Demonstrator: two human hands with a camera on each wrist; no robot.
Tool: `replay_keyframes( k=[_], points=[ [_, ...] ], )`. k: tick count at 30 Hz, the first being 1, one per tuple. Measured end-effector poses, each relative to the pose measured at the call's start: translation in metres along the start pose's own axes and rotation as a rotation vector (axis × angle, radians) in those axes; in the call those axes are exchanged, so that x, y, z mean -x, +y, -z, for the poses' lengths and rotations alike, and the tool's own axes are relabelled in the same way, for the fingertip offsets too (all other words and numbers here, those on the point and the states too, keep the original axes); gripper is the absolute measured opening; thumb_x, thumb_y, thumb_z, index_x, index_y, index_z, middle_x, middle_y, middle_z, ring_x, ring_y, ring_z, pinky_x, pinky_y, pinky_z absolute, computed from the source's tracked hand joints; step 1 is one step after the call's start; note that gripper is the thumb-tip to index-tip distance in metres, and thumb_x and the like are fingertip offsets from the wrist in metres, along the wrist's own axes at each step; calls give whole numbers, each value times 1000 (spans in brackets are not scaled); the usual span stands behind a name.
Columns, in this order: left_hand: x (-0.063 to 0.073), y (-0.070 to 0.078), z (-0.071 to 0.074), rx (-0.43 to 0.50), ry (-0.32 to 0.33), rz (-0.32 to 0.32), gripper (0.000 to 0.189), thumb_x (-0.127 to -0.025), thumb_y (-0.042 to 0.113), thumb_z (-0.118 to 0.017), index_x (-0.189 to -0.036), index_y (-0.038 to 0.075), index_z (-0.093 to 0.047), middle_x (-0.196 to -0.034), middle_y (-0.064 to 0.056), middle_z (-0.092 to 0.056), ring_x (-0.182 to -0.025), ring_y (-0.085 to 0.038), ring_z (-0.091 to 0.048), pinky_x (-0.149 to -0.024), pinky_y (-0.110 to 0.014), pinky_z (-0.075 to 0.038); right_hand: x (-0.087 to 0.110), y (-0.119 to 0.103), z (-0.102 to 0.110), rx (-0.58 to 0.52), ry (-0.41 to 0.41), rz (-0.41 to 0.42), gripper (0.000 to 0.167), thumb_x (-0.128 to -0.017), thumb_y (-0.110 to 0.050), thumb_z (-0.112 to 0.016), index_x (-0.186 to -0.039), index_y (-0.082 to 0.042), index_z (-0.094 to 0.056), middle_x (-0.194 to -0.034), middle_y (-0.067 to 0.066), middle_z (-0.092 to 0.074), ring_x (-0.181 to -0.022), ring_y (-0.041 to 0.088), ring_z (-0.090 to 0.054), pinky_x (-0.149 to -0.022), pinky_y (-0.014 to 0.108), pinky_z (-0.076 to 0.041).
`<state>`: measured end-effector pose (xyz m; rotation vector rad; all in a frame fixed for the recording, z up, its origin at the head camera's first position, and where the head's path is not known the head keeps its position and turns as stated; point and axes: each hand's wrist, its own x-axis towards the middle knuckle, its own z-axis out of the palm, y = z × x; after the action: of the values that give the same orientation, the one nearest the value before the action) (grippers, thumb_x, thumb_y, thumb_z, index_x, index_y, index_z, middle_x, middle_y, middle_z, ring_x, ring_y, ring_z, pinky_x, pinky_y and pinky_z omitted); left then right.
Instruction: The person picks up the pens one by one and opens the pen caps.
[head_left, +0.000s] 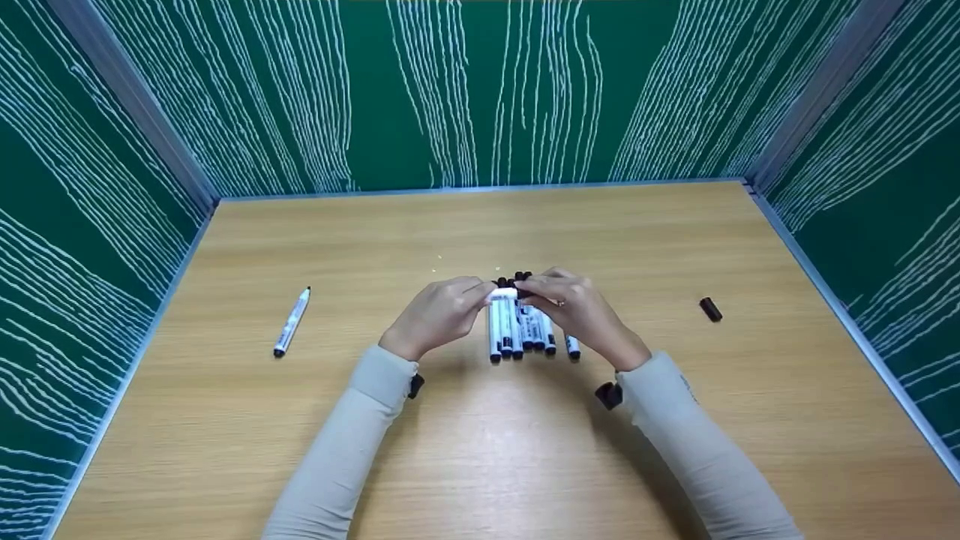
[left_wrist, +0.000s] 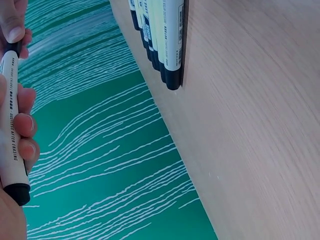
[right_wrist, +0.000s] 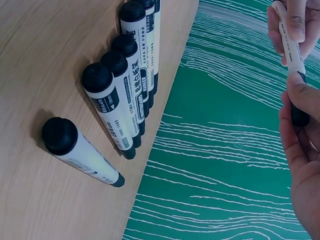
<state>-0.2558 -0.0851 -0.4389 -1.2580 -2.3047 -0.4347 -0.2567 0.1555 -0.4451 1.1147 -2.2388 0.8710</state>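
My left hand [head_left: 442, 311] grips the white barrel of a whiteboard marker [left_wrist: 11, 120], raised above the table. At the marker's other end, my right hand [right_wrist: 306, 145] pinches its black cap [right_wrist: 300, 114] between thumb and fingers. The cap and barrel meet, with no gap visible. Below the hands lie several white markers with black ends [head_left: 506, 330], side by side in a row, partly hidden by the hands in the head view. A single marker [right_wrist: 82, 150] lies a little apart from that row, under the right hand.
On the left of the wooden table [head_left: 480, 480] lies an uncapped marker [head_left: 292, 321], its thin dark tip pointing away. A loose black cap [head_left: 710, 309] is at the right. Green panels with white lines [head_left: 480, 90] border the table at the back and sides.
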Motion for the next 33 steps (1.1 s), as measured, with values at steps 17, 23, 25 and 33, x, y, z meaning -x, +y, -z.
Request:
replay_keyframes(
  k=[17, 23, 25, 33],
  points=[
    [8, -3, 3, 9, -53, 75, 27, -98, 16, -55, -118, 1, -65, -105, -9, -70, -95, -17, -68, -85, -22, -54, 0, 0, 3, 26, -12, -35, 26, -82, -5, -73, -107, -3, -73, -99, 10, -74, -91, 24, -68, -75, 29, -58],
    [14, -8, 3, -14, -39, 98, 25, -97, 15, -57, -117, 2, -65, -102, -8, -70, -91, -15, -67, -82, -21, -55, 0, 0, 5, 42, -16, -41, 27, -82, -5, -73, -109, -6, -73, -99, 9, -75, -89, 22, -69, -73, 29, -58],
    [16, -10, 3, -29, -34, 113, 24, -98, 15, -55, -115, 2, -65, -100, -8, -69, -88, -14, -66, -80, -20, -55, 0, 0, 5, 42, -11, -37, 27, -82, -5, -73, -109, -6, -73, -98, 9, -75, -88, 22, -69, -72, 29, -58],
    [33, -24, 5, -50, 10, 367, 24, -97, 13, -55, -112, -3, -65, -98, -12, -66, -83, -18, -64, -75, -24, -56, 1, 3, 6, 41, 7, -25, 25, -80, -2, -74, -105, -2, -73, -95, 10, -74, -87, 23, -69, -71, 29, -58]
  ],
)
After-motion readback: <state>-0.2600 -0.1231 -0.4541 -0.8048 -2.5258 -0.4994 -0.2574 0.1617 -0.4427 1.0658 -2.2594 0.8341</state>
